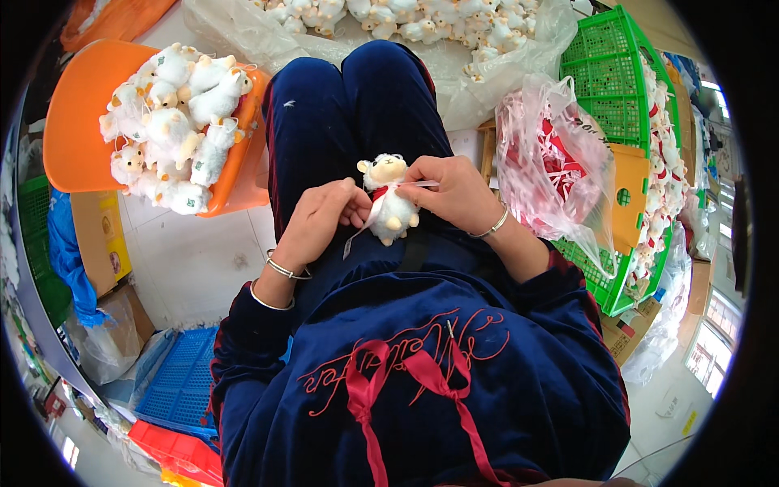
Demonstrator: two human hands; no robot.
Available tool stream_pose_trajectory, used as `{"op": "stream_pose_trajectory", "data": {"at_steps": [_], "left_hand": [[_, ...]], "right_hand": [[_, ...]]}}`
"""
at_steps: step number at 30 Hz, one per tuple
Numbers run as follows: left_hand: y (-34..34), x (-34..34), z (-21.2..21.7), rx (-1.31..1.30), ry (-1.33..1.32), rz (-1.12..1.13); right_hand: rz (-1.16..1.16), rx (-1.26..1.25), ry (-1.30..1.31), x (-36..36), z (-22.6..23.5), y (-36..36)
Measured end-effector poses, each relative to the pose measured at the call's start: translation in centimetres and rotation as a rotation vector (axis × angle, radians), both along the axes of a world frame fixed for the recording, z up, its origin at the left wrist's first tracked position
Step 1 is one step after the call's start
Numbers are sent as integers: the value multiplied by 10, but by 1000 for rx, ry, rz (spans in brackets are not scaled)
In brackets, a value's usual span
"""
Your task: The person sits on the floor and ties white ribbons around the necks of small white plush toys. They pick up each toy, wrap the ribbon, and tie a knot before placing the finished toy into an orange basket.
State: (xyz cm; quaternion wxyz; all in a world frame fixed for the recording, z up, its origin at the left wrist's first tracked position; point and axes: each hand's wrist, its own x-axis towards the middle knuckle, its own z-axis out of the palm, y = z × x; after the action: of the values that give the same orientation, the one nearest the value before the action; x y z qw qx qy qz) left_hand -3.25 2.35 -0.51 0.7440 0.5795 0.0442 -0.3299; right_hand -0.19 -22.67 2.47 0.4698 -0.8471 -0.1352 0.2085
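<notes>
A small white plush sheep (pixel 396 213) with a cream face lies on my lap, its head toward my knees. A red scarf (pixel 379 193) circles its neck, and a thin white ribbon (pixel 374 216) hangs from there, with a small label near its lower end. My left hand (pixel 323 213) is closed at the toy's left side, fingers curled at the ribbon and scarf; exactly what they pinch is partly hidden. On the other side, my right hand (pixel 459 193) pinches the white ribbon near the neck, its fingers against the toy's shoulder.
An orange chair (pixel 75 130) at left holds a heap of white plush sheep (pixel 172 130). A clear plastic bag (pixel 552 174) with red and white pieces rests at right against a green crate (pixel 604 69). More plush toys (pixel 422 20) lie on plastic sheeting beyond my knees. A blue crate (pixel 180 381) stands lower left.
</notes>
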Motion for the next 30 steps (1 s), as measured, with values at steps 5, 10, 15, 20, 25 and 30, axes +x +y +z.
{"op": "stream_pose_trajectory", "data": {"at_steps": [5, 10, 15, 20, 25, 30], "left_hand": [[-9, 0, 16, 210, -30, -195], [-12, 0, 15, 248, -110, -195], [-23, 6, 7, 90, -365, -40], [-26, 13, 3, 105, -396, -68], [-32, 16, 10, 183, -222, -47], [-35, 13, 2, 195, -191, 26]], "right_hand": [[1, -36, -100, -3, 1, 0], [22, -103, -100, -4, 3, 4], [42, 21, -120, -3, -7, 4], [68, 84, 122, 3, 1, -2], [57, 212, 141, 7, -1, 1], [42, 161, 234, 12, -9, -2]]}}
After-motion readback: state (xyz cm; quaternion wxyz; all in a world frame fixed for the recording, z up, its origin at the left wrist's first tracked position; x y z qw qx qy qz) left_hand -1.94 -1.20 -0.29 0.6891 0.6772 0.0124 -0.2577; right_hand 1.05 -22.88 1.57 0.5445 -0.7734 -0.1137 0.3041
